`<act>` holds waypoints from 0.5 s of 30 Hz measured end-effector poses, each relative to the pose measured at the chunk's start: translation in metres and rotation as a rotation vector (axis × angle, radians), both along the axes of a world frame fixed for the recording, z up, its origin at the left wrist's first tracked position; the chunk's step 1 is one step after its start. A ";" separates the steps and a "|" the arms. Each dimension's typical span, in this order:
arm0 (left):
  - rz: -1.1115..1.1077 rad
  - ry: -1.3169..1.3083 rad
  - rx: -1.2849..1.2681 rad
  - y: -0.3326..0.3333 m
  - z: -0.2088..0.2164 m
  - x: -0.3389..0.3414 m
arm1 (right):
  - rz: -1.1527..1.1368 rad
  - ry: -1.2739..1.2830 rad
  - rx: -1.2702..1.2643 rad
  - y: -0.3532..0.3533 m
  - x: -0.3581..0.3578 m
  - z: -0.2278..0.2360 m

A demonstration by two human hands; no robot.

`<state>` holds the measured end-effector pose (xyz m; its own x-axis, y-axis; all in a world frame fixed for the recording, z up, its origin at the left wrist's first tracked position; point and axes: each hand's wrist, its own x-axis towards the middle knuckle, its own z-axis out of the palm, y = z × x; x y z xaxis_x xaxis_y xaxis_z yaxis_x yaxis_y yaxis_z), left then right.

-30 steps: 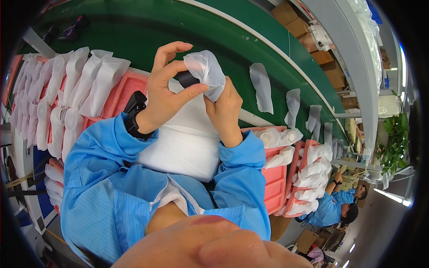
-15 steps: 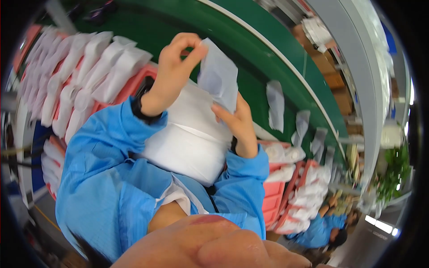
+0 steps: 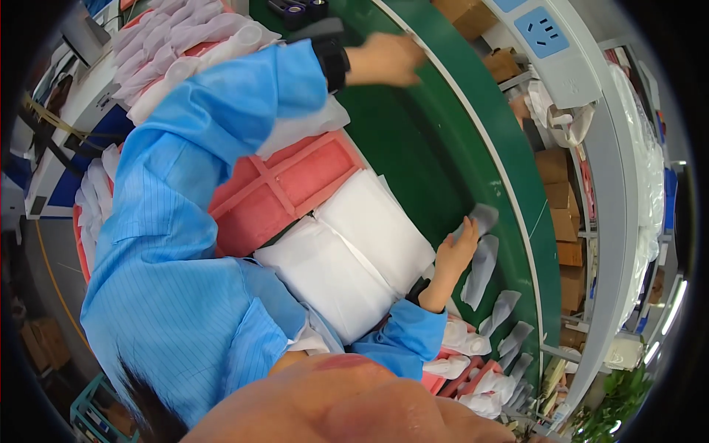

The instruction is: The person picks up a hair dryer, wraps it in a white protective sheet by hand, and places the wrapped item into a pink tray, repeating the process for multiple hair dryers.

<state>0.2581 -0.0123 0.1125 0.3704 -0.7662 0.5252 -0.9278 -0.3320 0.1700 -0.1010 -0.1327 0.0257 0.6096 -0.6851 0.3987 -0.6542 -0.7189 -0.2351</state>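
Observation:
My left hand is stretched out over the green work surface, close to its pale edge strip. Its fingers are smeared by motion, and I cannot make out anything in them. Further right, my right hand has its fingers extended against a thin, translucent whitish pouch on the green surface. Part of that pouch is hidden by the fingers. Just nearer lies a similar loose pouch. Between my arms rests a stack of white sheets or flat bags. A pink compartment tray sits beside it, partly under my left sleeve.
White-wrapped pieces fill pink trays at the far left, with more wrapped pieces at the lower right. Several pouches trail along the green surface. A grey rail with a blue socket and cardboard boxes stand beyond.
Both hands were holding a pouch between them over the white stack. Now they are apart: the left has swung up and away, the right is at a pouch on the green surface.

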 end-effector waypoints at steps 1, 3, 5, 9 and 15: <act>0.205 0.083 0.214 0.005 -0.011 0.040 | 0.055 -0.037 0.048 0.003 0.005 0.001; 0.340 0.090 0.184 0.023 -0.044 0.112 | 0.120 -0.103 0.121 0.008 0.004 0.007; 0.448 -0.076 0.140 0.106 -0.099 0.225 | 0.203 -0.146 0.157 0.023 0.025 0.008; 0.654 0.250 0.114 0.103 -0.140 0.247 | 0.180 -0.171 0.169 0.022 0.017 0.012; 0.338 0.307 0.152 0.095 -0.143 0.250 | 0.241 -0.206 0.272 0.031 0.017 0.021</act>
<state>0.5077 0.0826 -0.0310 0.7323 -0.6360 0.2436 -0.6782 -0.6487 0.3452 -0.0835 -0.1022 0.0465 0.6921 -0.6296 0.3530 -0.3939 -0.7393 -0.5462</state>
